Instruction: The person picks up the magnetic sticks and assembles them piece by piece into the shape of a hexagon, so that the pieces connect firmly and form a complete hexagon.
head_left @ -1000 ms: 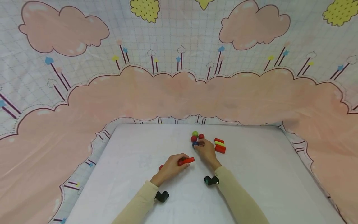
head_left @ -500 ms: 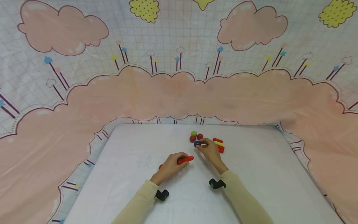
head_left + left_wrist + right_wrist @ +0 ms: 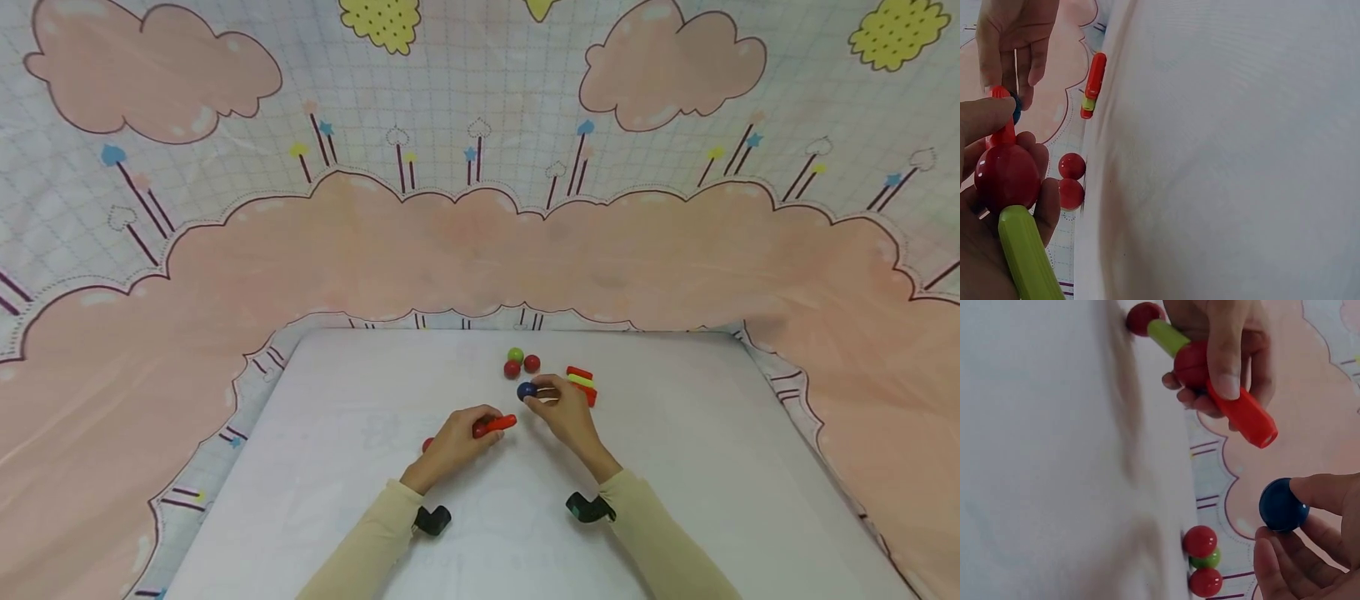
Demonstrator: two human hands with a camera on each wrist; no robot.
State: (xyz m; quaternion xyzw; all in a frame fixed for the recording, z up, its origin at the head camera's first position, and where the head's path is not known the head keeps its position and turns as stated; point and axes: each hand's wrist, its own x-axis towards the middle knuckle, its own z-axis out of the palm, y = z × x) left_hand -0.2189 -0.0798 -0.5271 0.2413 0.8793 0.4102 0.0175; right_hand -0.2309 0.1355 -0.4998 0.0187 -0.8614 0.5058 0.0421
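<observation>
My left hand (image 3: 454, 442) grips a joined toy piece. It runs from a red end ball (image 3: 1145, 319) through a green rod (image 3: 1025, 253) and a second red ball (image 3: 1007, 178) to a red rod (image 3: 1252, 424), on which the thumb presses. The red rod's free end, with a small hole in its tip, points toward the right hand. Between the thumb and fingers of my right hand (image 3: 568, 414) is a blue ball (image 3: 1283, 505), a short gap away from that rod end. Its far side is hidden in the right wrist view.
Behind the hands, a green ball (image 3: 515, 355) and two red balls (image 3: 1200, 541) lie close together on the white table (image 3: 360, 392). Right of them, red rods (image 3: 579, 372) and a yellow-green rod (image 3: 581, 381) lie side by side, partly behind the right hand. A patterned cloth (image 3: 480, 250) hangs behind.
My right hand has drawn the blue ball away from the loose balls, slightly to the right and nearer. The left hand keeps its grip on the joined piece, nearly still.
</observation>
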